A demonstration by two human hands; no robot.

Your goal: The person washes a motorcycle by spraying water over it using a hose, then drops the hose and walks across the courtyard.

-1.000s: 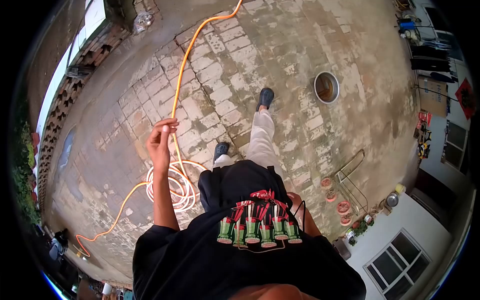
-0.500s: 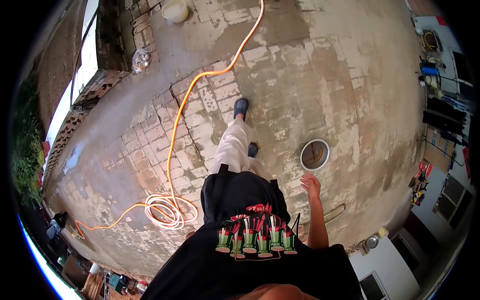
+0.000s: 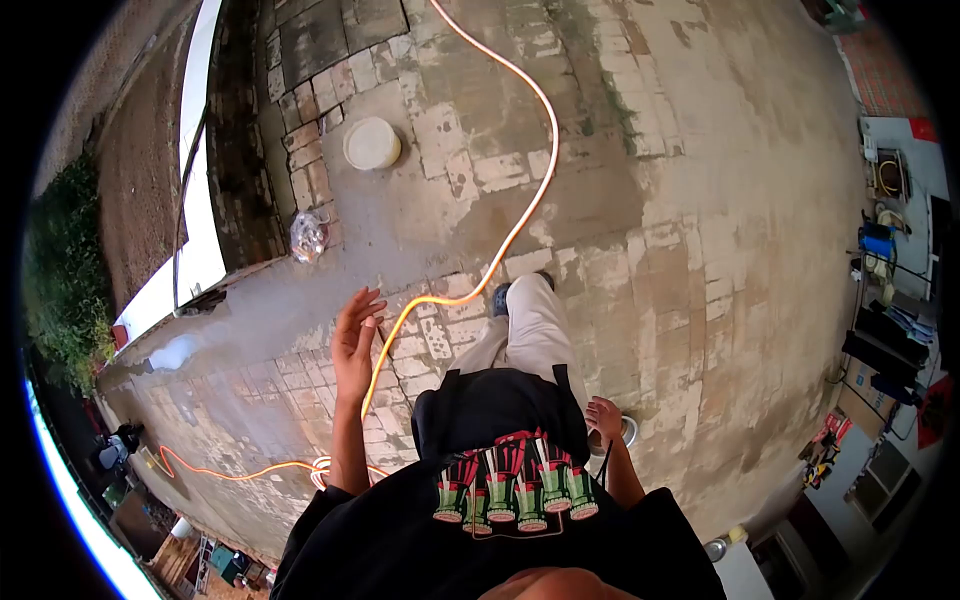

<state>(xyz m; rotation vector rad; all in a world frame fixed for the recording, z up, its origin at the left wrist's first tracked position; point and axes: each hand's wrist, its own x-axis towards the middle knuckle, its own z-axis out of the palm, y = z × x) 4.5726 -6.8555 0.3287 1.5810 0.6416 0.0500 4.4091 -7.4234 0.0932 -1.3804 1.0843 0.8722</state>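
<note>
My left hand (image 3: 356, 338) is raised ahead of me with its fingers apart and nothing in it. Just right of it in view, an orange hose (image 3: 430, 299) curves across the paving. By my right hip hangs my right hand (image 3: 604, 416), its fingers loosely bent and nothing held. That hand partly covers a round metal-rimmed basin (image 3: 629, 432) on the ground. Part of the hose's coil (image 3: 320, 472) shows beside my left forearm; my arm and shirt hide the rest.
Worn, partly wet brick paving (image 3: 680, 300) spreads around my feet. Ahead to the left stand a white bucket (image 3: 372, 144) and a clear plastic bag (image 3: 308, 237), near a low wall (image 3: 205, 250). Household items and a cardboard box (image 3: 861, 398) line the right side.
I have walked forward, so the bucket and bag appear nearer and the basin has slid back beside me. My left hand has swung up into view; my right hand has moved back toward my hip.
</note>
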